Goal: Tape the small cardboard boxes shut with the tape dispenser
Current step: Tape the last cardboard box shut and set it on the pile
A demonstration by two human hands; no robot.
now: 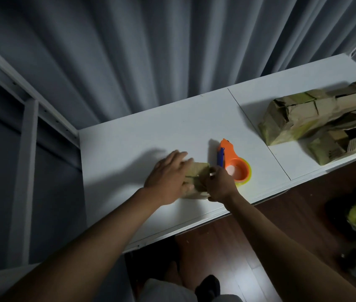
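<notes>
Small box point(196, 178) sits near the worktop's point(129, 144) front edge, bare surface leftward; left hand point(168, 177) lies flat, fingers spread, right hand point(220, 185) pinches its edge, hiding the tape dispenser point(233, 163) partly

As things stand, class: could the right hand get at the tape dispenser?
Probably yes. The right hand sits at the small box, right beside the tape dispenser, with nothing between them.

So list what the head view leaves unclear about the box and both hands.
- small box: its flap seam and any tape lie under the left hand and the right hand.
- right hand: fingertips curl at the box edge; what they pinch is too small and dim.
- tape dispenser: partly behind the right hand.
</notes>
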